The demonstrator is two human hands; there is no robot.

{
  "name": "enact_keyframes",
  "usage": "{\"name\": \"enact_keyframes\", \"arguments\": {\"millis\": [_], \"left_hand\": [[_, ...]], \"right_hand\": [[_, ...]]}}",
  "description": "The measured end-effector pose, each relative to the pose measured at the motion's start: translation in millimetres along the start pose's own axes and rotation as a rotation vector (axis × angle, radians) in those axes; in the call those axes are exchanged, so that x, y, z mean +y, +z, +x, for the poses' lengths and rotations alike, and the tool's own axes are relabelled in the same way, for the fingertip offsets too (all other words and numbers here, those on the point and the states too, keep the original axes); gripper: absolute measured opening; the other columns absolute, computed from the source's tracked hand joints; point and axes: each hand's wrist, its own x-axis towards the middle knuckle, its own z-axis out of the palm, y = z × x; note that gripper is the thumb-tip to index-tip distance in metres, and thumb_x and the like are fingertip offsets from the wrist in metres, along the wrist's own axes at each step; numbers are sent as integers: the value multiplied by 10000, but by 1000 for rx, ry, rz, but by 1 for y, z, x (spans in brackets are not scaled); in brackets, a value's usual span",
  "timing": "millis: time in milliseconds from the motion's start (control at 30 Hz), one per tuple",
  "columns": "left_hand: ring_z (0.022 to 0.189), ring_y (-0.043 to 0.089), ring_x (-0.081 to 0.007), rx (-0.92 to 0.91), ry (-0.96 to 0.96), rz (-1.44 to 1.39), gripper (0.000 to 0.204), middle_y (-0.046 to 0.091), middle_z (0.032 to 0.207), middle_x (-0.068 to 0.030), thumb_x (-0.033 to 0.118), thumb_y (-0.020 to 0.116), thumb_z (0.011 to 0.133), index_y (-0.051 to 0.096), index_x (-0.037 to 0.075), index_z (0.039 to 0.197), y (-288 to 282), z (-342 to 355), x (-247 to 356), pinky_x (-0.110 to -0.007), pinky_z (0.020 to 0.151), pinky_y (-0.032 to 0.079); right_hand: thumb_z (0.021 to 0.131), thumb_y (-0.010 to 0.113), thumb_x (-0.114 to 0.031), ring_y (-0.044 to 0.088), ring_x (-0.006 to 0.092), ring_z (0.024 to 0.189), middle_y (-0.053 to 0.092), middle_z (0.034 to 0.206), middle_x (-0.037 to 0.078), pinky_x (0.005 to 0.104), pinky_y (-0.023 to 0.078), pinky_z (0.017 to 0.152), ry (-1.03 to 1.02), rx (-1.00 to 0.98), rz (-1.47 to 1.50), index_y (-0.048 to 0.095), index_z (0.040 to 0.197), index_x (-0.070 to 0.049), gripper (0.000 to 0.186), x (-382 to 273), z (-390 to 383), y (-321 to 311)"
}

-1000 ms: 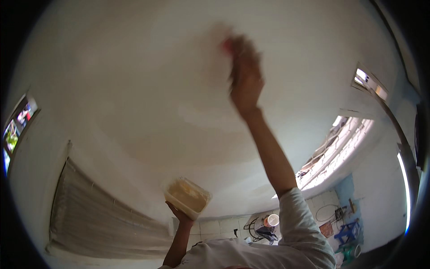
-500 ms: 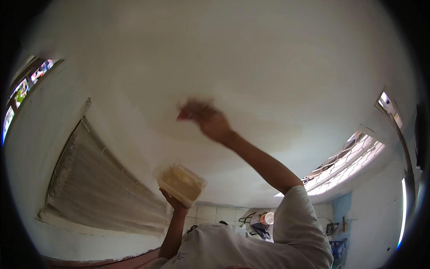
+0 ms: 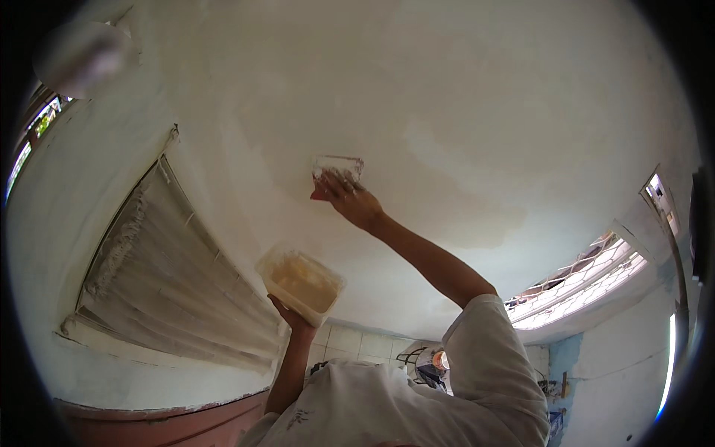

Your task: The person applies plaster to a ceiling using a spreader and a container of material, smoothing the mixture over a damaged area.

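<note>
My right hand (image 3: 350, 197), arm stretched out, is closed on a wide, flat putty spreader (image 3: 339, 162) with a red part showing by the fingers. The spreader's blade lies against a pale plastered surface (image 3: 268, 97), which has a damp-looking darker patch to the right of the hand. Lower and to the left, my left hand (image 3: 295, 316) grips a translucent plastic tub (image 3: 322, 311) from below. Beige putty (image 3: 302, 279) coats the inside of the tub, which is tilted with its mouth in view. The spreader and tub are apart.
A greyish curtain (image 3: 179, 276) hangs on the left, with a reddish panel (image 3: 171, 425) below it. A barred window (image 3: 581, 287) opens at the right, and a dark pipe or cable (image 3: 676, 261) runs along the wall there. Clutter stands behind my right shoulder.
My right hand, blurred before, is now sharp and slightly further right, with the spreader blade visible against the surface. The view has shifted a little. The left hand still holds the tub.
</note>
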Motion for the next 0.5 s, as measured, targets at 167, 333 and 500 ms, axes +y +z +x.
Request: {"name": "enact_keyframes", "arguments": {"millis": [167,333,500], "left_hand": [[1354,456,-272,-23,64,33,860,419,1525,-44,808,353,932,344,210,1549,1,-8,21,-462,1119,416],[1356,454,-267,-21,96,51,869,420,1520,-41,814,337,932,330,206,1552,-1,-13,22,-457,1114,422],[1362,444,-259,-58,60,18,869,411,1519,-41,814,332,933,321,205,1553,-4,-2,11,-444,1112,426]], "right_hand": [[978,511,-124,541,278,1339,551,1450,81,454,452,1114,174,230,307,533,1420,-197,449,26,48,-71],[873,553,29,555,371,1274,615,1336,142,508,432,1104,458,561,216,544,1398,-64,534,134,110,-159],[945,550,-176,509,377,1344,493,1479,236,487,398,1144,111,234,-188,434,1487,9,584,76,82,-41]]}}
